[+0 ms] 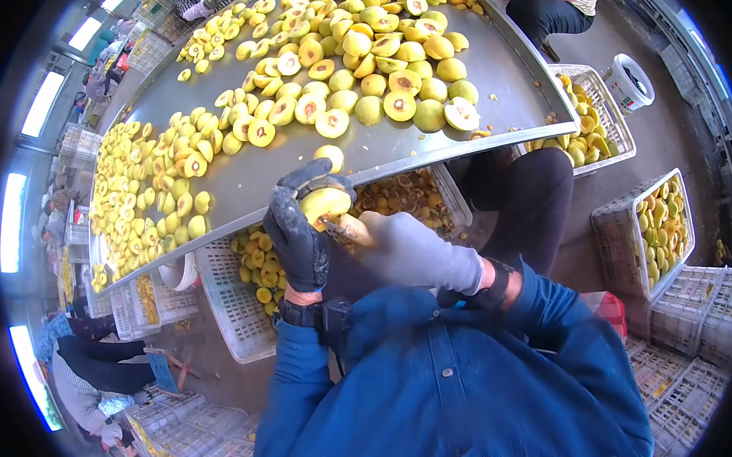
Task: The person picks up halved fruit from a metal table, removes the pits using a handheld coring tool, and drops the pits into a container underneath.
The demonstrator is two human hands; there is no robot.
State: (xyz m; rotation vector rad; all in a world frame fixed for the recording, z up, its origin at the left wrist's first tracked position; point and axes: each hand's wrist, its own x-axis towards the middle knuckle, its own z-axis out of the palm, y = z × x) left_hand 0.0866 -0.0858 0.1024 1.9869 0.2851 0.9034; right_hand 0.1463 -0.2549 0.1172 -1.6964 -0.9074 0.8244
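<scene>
One fruit (326, 202) in left hand (295, 231), table edge (460, 151) close, bare metal (395, 144) beyond

shirt (460, 394): blue, buttoned | left hand (297, 231): black glove (290, 247), pale-smudged | right hand (419, 255): grey glove (431, 246), ribbed cuff (467, 270) | wristbands (304, 314): black, two | trousers (539, 210): dark

Glaring left-side windows (13, 221), black fisheye corners, blurred right fingers (382, 237)
</scene>
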